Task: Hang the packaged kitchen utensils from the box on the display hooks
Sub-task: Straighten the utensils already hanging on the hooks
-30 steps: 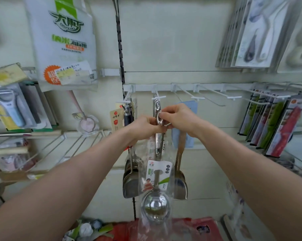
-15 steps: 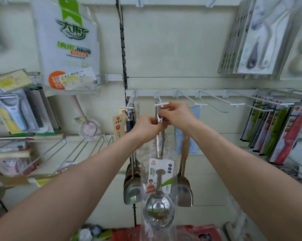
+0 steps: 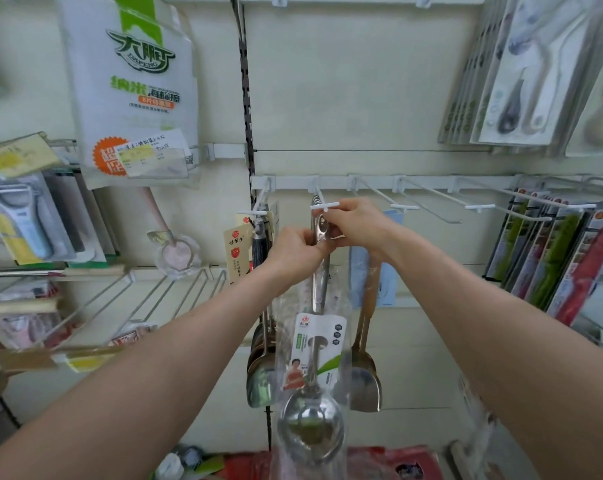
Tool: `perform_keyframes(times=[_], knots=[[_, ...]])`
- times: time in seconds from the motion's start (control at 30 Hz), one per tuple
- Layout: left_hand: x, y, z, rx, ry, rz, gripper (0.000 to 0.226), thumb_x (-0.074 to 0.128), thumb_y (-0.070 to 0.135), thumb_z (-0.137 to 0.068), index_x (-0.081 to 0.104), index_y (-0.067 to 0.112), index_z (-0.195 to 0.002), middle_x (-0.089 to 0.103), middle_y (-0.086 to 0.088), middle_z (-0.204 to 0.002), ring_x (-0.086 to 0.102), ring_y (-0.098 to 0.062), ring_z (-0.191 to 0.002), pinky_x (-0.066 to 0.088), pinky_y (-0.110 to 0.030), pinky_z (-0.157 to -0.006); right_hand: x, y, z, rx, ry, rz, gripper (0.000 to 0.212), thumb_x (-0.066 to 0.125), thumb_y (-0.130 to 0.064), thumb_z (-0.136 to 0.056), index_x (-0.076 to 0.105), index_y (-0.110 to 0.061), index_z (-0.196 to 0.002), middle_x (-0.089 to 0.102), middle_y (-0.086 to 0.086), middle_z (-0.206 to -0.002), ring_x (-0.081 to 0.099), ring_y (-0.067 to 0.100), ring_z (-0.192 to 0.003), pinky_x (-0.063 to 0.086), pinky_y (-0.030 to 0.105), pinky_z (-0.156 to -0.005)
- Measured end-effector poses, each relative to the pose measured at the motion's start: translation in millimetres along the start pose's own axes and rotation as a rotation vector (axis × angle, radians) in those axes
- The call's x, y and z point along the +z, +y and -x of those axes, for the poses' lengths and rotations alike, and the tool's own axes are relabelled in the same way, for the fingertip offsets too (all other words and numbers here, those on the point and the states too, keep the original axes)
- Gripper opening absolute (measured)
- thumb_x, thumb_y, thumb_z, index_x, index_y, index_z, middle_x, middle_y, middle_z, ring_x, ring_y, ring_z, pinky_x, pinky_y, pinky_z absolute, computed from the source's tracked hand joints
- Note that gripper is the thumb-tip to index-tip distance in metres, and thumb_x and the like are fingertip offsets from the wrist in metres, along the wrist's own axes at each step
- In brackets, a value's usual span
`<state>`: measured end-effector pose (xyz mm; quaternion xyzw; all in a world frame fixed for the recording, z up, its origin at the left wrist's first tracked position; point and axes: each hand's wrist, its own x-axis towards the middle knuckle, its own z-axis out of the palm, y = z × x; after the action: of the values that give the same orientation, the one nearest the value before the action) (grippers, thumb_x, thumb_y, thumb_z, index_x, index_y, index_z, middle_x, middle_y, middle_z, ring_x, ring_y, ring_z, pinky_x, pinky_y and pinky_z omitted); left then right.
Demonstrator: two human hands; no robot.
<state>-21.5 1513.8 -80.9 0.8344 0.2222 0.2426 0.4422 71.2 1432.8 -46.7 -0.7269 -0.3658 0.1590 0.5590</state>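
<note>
I see my left hand and right hand both pinching the packaged ladle by its handle just below the hook, threading onto it unclear, bag bottom cropped

ladle: polished steel, mirror-glossy | sleeve: clear thin plastic, shiny, crinkled | label card: printed paper | hook: white-coated wire, matt | spatula: steel blade, satin; handle looks wood | wall panel: smooth, matt

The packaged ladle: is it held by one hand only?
No, the left hand and the right hand both grip the packaged ladle at the top of its handle, just below the white hook.
</note>
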Motion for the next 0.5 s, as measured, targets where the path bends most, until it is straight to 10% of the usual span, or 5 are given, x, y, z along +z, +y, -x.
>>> perform_keyframes(times=[0.23,0.5], knots=[[5,-2,-14,-0.033,-0.058,-0.125,0.042,0.058,0.035,-0.094,0.047,0.015,-0.059,0.036,0.001,-0.052,0.032,-0.015,-0.046,0.025,-0.024,-0.046,10,10,-15,0.000,0.045,0.082,0.028,0.043,-0.006,-0.097,0.069,-0.015,-0.098,0.064,0.006,-0.087,0.060,0.019,-0.076,0.058,0.035,-0.077],[12,-4,-34,-0.045,-0.024,-0.336,0.031,0.044,0.010,-0.090,0.046,0.013,-0.059,0.043,-0.004,-0.058,0.038,-0.027,-0.062,0.030,-0.028,-0.055,10,5,-15,-0.204,0.052,0.767,0.025,0.051,-0.014,-0.088,0.047,-0.016,-0.063,0.046,-0.001,-0.059,0.045,0.020,-0.062,0.029,0.026,-0.047]])
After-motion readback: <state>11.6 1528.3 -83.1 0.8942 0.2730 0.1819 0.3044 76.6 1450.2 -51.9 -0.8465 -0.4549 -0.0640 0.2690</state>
